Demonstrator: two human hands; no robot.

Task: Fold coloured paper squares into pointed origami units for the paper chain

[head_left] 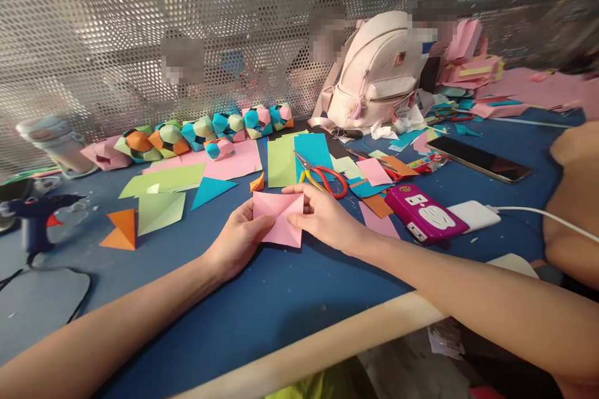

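Observation:
A small pink paper square (281,215) with crease lines is held up over the blue table (262,299). My left hand (238,234) pinches its left edge, thumb on the front face. On the opposite edge my right hand (330,215) grips it the same way, fingers behind the sheet. Just beyond the right hand lie scissors (322,176) with red and yellow handles, on green paper (281,162) and blue paper (314,153). A tiny folded orange piece (257,182) sits behind the pink square. Left of my hands are a blue triangle (210,192) and folded orange paper (122,229).
Several folded paper balls (199,133) line the mesh wall (116,25). A glue gun (37,218) stands at left with its cord. At right are a purple case (423,213), a white adapter (475,214), a phone (480,159), a backpack (377,75) and another person's arm (573,199).

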